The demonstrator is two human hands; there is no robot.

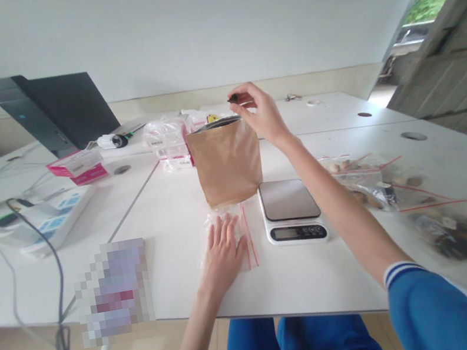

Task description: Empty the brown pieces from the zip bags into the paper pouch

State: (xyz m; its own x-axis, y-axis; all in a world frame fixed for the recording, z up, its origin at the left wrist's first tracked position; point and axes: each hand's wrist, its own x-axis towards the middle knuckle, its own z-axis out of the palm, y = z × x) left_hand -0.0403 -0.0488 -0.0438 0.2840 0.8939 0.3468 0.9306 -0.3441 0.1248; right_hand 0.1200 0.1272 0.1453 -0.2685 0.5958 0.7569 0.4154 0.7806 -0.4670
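My left hand [223,254] lies flat, fingers spread, on a clear zip bag [245,244] with red lines along its edge. In my right hand [261,112], raised above the right side of a brown paper pouch [227,161], a small dark piece [233,98] is pinched between thumb and fingers; its kind is too small to make out. The pouch stands upright with its top parted, and its contents are hidden. Right of the zip bag sits a white digital kitchen scale [292,210] with a bare metal plate; its display cannot be read.
Several zip bags of dried brown pieces [458,233] lie at the right. Pink-and-white packs [167,141] stand behind the pouch. A power strip [59,219], cables, a blurred-out flat item [120,286] and a black computer case [52,109] occupy the left.
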